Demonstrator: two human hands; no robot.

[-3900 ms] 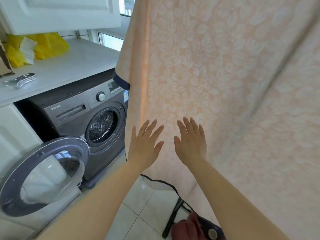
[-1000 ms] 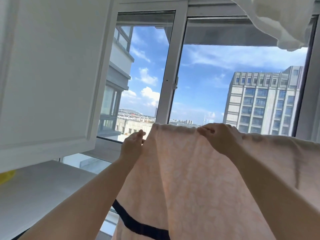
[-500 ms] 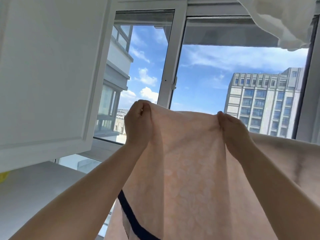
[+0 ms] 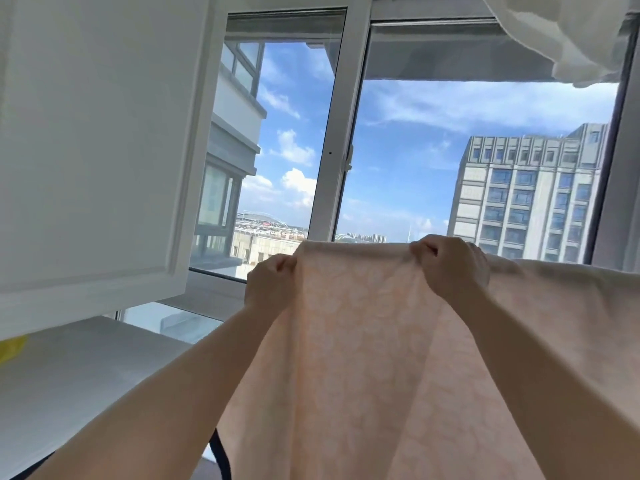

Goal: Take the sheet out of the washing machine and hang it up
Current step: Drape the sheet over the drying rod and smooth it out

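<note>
The pale peach patterned sheet (image 4: 363, 341) hangs in front of me, its top fold running level across the lower half of the view and on to the right edge. My left hand (image 4: 270, 284) grips the sheet's left edge just below the top fold. My right hand (image 4: 450, 265) grips the top fold, fingers curled over it. The sheet is stretched flat between both hands. A dark blue border (image 4: 221, 459) shows at its lower left. What the sheet hangs on is hidden, and the washing machine is out of view.
A white cabinet door (image 4: 97, 133) fills the upper left above a white countertop (image 4: 69, 375) with a bit of yellow (image 4: 12, 349) at its left edge. Behind the sheet is a large window (image 4: 332, 150). White fabric (image 4: 571, 36) hangs at the top right.
Both hands have lowered the sheet's top edge from its raised position and moved further apart, pulling the fabric flat. Four seconds ago they were smoothing the sheet lower down, open.
</note>
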